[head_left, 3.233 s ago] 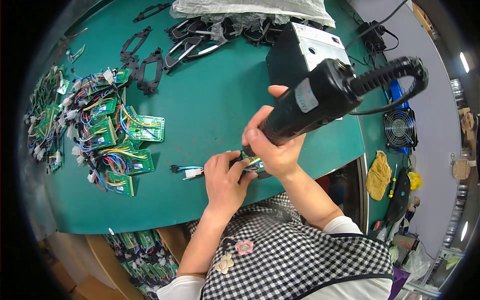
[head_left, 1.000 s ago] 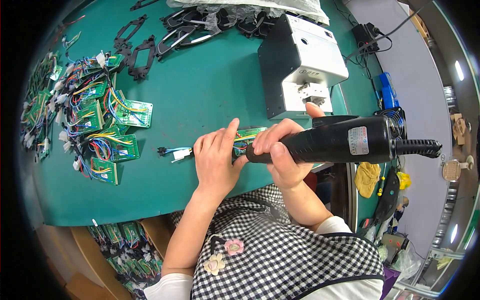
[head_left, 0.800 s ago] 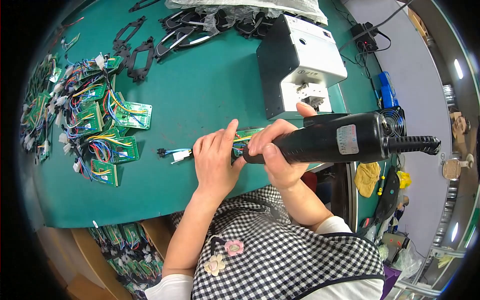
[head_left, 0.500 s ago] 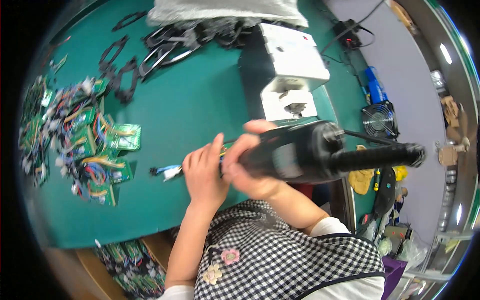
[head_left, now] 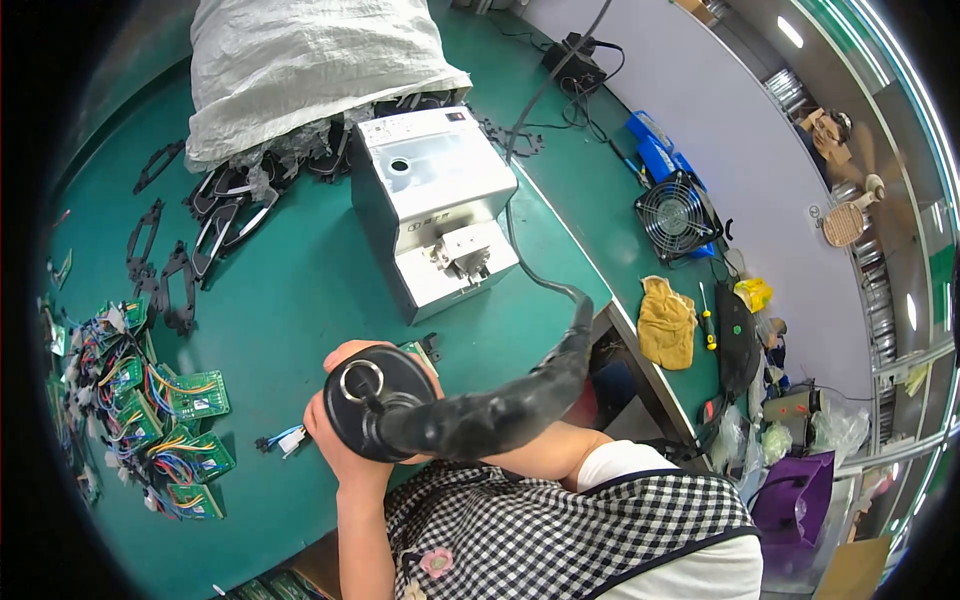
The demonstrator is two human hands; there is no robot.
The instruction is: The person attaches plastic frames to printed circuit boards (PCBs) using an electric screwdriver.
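A black electric screwdriver (head_left: pixel 350 410) points down at the table, its round end with a metal ring toward me. From that end a thick black-wrapped cable (head_left: pixel 490 415) runs off to the right. My right forearm (head_left: pixel 560 455) reaches behind the cable to the tool; my right hand, mostly covered, is closed round its body. My left hand (head_left: pixel 350 470) lies close against the tool's left side, its fingers mostly hidden. Beside it a white connector (head_left: pixel 290 440) with blue and black wires sticks out. Past the tool shows the edge of a green circuit board (head_left: pixel 417 349) with a black part.
Beyond my hands stands a white and black screw feeder (head_left: pixel 435 200). Wired circuit boards (head_left: pixel 200 395) are heaped at left. Black plastic frames (head_left: pixel 180 290) lie behind them, near a white sack (head_left: pixel 310 70). At right are a fan (head_left: pixel 678 217), gloves (head_left: pixel 667 320) and a screwdriver (head_left: pixel 708 325).
The electric screwdriver has swung from lying sideways to pointing down, moving left over the spot by my left hand. My view has shifted, bringing more of the sack and cable into sight.
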